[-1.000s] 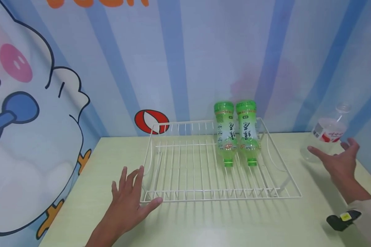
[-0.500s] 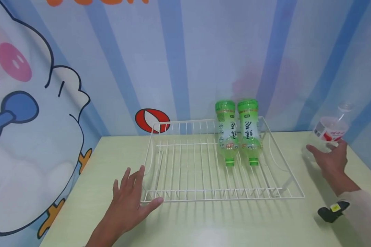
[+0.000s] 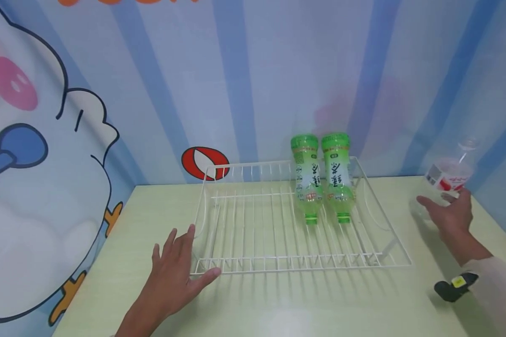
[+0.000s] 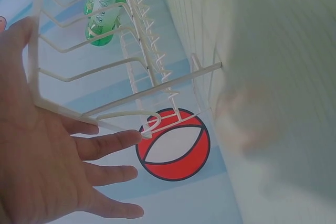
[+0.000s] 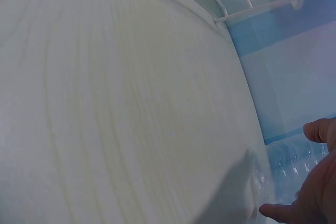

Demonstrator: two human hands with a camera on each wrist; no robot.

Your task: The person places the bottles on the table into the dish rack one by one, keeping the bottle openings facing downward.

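Note:
At the right, a clear plastic bottle (image 3: 450, 173) with a red-and-white label stands upright. My right hand (image 3: 453, 217) grips its lower part, the thumb on the near left side and fingers reaching round the right. The right wrist view shows the bottle's ribbed clear wall (image 5: 294, 163) between the thumb and a finger. My left hand (image 3: 168, 276), fingers spread, rests at the near left corner of a white wire rack (image 3: 253, 257), thumb at the front rail. Two green tea bottles (image 3: 308, 175) (image 3: 338, 173) lie tilted in the rack, capped ends low and toward me.
The rack sits on a pale wood-grain table (image 3: 286, 304) that meets a blue striped backdrop (image 3: 274, 84) at its back edge. A large white cartoon bird (image 3: 33, 187) is printed on the left side. A black device with a yellow label (image 3: 456, 286) is strapped at the right wrist.
My right hand has moved left and its fingers have closed in round the clear bottle. The left hand, the rack and the green bottles stay in place.

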